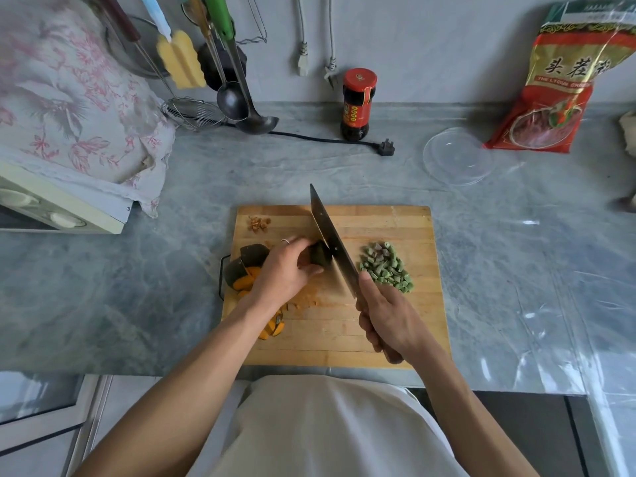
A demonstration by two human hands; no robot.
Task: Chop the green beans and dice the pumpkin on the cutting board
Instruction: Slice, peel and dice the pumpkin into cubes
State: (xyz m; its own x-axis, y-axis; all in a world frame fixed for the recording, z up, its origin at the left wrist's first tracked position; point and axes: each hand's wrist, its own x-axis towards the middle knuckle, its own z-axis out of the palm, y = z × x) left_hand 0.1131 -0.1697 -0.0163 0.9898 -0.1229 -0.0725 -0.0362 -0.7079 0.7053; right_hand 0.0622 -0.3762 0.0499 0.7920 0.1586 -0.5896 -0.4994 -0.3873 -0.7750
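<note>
A wooden cutting board (385,325) lies on the grey counter. My left hand (287,270) grips a dark-skinned pumpkin piece (318,253) near the board's middle. My right hand (389,321) holds the handle of a cleaver (332,241); its blade stands against the right side of that piece. A heap of chopped green beans (385,265) lies right of the blade. A larger pumpkin wedge (242,268) with orange flesh sits at the board's left edge. Orange pumpkin slices (272,328) show beneath my left forearm.
A dark sauce jar (358,105) and a black plug with cord (385,148) lie behind the board. A clear plastic lid (457,156) and a red bag (557,84) are at the back right. A cloth-covered appliance (69,132) stands left, ladles (241,105) hang beside it.
</note>
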